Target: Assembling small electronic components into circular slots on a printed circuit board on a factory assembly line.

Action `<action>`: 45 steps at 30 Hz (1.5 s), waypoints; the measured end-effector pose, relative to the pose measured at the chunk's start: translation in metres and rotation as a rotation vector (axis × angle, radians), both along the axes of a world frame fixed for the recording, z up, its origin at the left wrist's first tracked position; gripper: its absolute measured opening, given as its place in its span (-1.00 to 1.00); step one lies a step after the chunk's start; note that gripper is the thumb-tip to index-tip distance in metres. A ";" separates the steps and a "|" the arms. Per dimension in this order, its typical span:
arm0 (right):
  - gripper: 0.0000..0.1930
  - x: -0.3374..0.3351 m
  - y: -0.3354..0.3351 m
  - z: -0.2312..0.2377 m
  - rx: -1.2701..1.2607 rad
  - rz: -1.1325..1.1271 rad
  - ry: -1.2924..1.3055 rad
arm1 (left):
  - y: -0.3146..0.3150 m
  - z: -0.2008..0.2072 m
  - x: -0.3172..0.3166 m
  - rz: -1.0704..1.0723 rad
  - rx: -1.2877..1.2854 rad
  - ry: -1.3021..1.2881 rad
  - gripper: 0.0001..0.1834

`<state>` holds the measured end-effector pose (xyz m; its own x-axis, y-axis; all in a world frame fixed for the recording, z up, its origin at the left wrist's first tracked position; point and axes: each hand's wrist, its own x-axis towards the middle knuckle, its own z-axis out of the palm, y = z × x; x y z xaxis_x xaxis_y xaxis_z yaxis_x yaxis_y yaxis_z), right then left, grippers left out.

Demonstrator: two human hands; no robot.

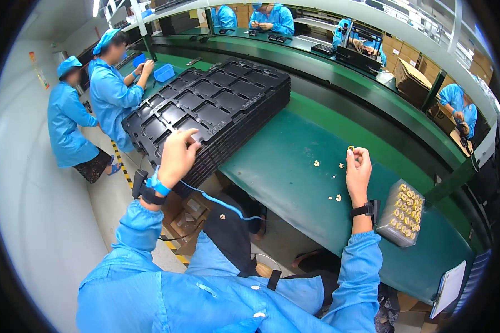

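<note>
My left hand (178, 155) is over the near edge of a tall stack of black plastic trays (236, 89) with shaped recesses. Its thumb and forefinger are apart, with nothing visible between them. Above the green table (283, 161), my right hand (360, 172) pinches a small yellow piece (350, 148) between thumb and fingertips. A clear plastic box (391, 233) with many round yellow-rimmed parts (407, 213) in rows stands right of my right wrist. Small pale scraps (339, 197) lie scattered on the table beside that hand.
A blue coiled cord (222, 204) runs from my left wristband across the table's near edge. A clipboard (449, 288) lies at the right end. Beyond the table runs a dark conveyor (339, 105). Two people in blue (111, 83) stand at left; others work across the line.
</note>
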<state>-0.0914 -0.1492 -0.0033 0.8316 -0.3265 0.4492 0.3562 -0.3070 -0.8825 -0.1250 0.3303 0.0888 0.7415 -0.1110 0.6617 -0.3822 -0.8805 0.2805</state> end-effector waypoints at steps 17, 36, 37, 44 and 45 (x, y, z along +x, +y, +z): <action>-0.82 -0.001 0.006 0.007 -0.045 0.017 0.026 | -0.006 0.020 0.009 0.034 0.343 0.148 -0.54; -0.83 -0.002 0.002 0.003 -0.084 0.021 0.016 | 0.028 0.097 0.039 -0.016 0.489 0.014 -0.73; -0.83 -0.002 0.001 0.002 -0.084 0.016 0.017 | 0.030 0.090 0.040 -0.001 0.510 -0.032 -0.71; -0.84 0.000 0.005 -0.001 -0.093 0.026 0.015 | 0.043 0.079 0.016 0.024 0.482 -0.131 -0.52; -0.84 0.001 0.006 -0.001 -0.077 0.037 0.010 | 0.048 0.082 0.010 0.074 0.464 -0.127 -0.49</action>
<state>-0.0903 -0.1429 -0.0038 0.8472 -0.2599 0.4634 0.3600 -0.3606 -0.8604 -0.1145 0.3780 0.1703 0.6749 -0.3662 0.6406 -0.3200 -0.9275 -0.1931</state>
